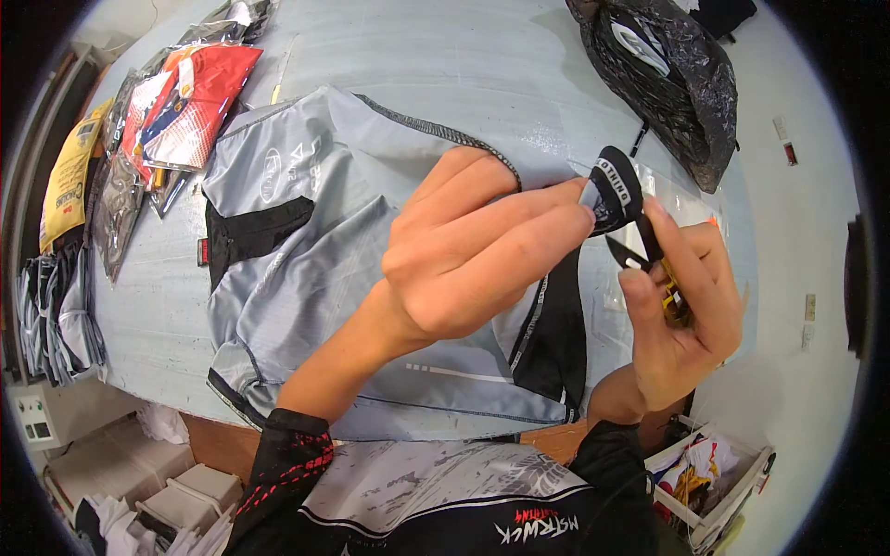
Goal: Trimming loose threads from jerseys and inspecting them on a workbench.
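The left hand (473, 255) is clamped on a grey garment (297, 246), fingertips pinching a black band with pale lettering (615, 190) that is lifted clear of the tabletop (408, 51). The rest of the garment lies loosely creased across the middle of the tabletop, its hem running along the near edge; a black panel (552, 347) shows toward the right edge, and a narrower black panel (269, 227) toward the left. The right hand (706, 320) is closed around small snips (676, 304) with yellow on the handle, the dark blade just beside the raised band; whether the two touch is hard to tell. An open black plastic bag (705, 116) sits by the far right corner of the tabletop, something white showing inside. Toward the far left corner lies a red bagged garment (218, 88) among other clear packets, with a yellow packet (69, 190) along the left edge and a bundle of grey cloth (56, 320) nearer the near left corner. Below the near edge, a pale crate (751, 482) holds mixed cloth on the right, and beige boxes (199, 491) stand on the left.
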